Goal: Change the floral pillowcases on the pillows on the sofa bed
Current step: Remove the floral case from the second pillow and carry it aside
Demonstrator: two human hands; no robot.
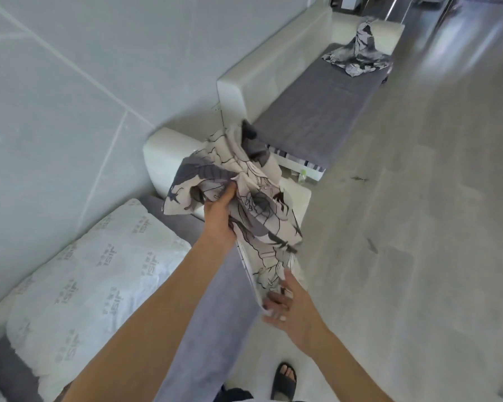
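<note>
- A bare white pillow printed with grey lettering [93, 274] lies on the grey-covered sofa bed [212, 300] at lower left, with no case on it, so by my reading at least one floral case is already off.
- The crumpled cream pillowcase with a dark grey floral print [244, 198] is off any pillow and held in the air above the sofa bed's white padded armrest [169, 158].
- A second bundle of grey-and-white patterned fabric [357, 50] lies heaped at the far end of another grey-topped sofa [311, 117], well apart from the hands; whether it is a removed case or a fresh one I cannot tell.
- What seems left: dressing the bare pillow, and dealing with any other pillow, which is not in view here.
- The left hand [219, 216] is stretched forward with the arm nearly straight, fingers clenched into the bunched upper part of the held pillowcase.
- The right hand [288, 303] is lower and nearer the body, fingers spread and loosely curled at the hanging bottom edge of the cloth; it touches the fabric, but a firm grip does not show, so I cannot tell whether it is grasping.
- A foot in a dark slide sandal [283, 381] stands on the pale grey floor [418, 256] beside the sofa bed.
</note>
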